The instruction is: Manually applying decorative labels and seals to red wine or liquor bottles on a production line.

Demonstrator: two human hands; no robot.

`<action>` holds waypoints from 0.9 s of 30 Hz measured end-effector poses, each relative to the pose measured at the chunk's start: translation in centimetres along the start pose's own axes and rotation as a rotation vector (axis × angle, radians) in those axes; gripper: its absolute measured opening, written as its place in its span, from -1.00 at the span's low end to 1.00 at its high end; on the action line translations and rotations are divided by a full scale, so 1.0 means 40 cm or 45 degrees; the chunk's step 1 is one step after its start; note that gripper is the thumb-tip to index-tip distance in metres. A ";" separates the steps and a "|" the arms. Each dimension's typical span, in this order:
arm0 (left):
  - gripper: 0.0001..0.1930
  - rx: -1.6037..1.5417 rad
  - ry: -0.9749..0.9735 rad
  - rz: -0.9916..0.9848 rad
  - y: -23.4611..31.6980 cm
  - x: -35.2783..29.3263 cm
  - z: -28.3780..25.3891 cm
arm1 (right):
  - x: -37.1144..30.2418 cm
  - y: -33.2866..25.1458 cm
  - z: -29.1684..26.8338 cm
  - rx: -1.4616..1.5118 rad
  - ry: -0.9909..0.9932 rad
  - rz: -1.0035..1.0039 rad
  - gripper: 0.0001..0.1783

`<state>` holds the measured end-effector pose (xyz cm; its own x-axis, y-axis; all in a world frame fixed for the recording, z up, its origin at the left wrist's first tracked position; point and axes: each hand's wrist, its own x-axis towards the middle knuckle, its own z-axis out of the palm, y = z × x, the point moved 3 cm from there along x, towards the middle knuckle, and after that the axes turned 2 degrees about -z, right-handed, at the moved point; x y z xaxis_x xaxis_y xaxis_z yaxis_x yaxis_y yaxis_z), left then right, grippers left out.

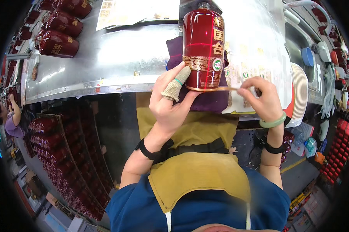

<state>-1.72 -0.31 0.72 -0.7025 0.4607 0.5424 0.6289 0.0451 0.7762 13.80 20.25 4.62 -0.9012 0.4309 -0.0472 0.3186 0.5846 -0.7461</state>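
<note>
A dark red glossy bottle (199, 42) with gold lettering and a gold patterned band lies on a folded purple cloth (209, 102), its neck away from me. My left hand (168, 96) grips the left side of its base, thumb at the bottom edge. A knitted finger sleeve (172, 89) with a green band covers one of its fingers. A thin copper-coloured strip (224, 89) runs along the base and out to the right. My right hand (261, 98), with a green bangle at the wrist, pinches the strip's free end.
Several red bottles (60, 43) lie on the metal table (105, 54) at the far left. A sheet of labels (255, 58) is right of the bottle. Crowded rows of red bottles (54, 154) stand below left. Another person (14, 120) is at the far left.
</note>
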 end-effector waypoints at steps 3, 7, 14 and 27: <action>-0.45 0.067 0.031 0.085 0.003 -0.004 0.003 | -0.006 -0.015 0.003 -0.464 0.393 -0.109 -0.78; -0.49 0.111 0.057 0.348 0.023 -0.016 0.002 | 0.003 -0.068 0.032 0.324 0.187 -0.119 -0.69; -0.59 0.018 0.115 0.155 0.013 -0.029 0.007 | 0.040 -0.103 0.078 0.138 0.044 -0.180 -0.61; -0.71 0.198 0.043 0.365 0.012 -0.032 0.011 | 0.022 -0.116 0.036 0.437 -0.097 -0.145 -0.88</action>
<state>-0.39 -0.48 0.27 -0.4984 0.4444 0.7444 0.8444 0.0541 0.5330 11.09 16.94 7.08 -0.9485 0.3166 0.0095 0.1094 0.3556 -0.9282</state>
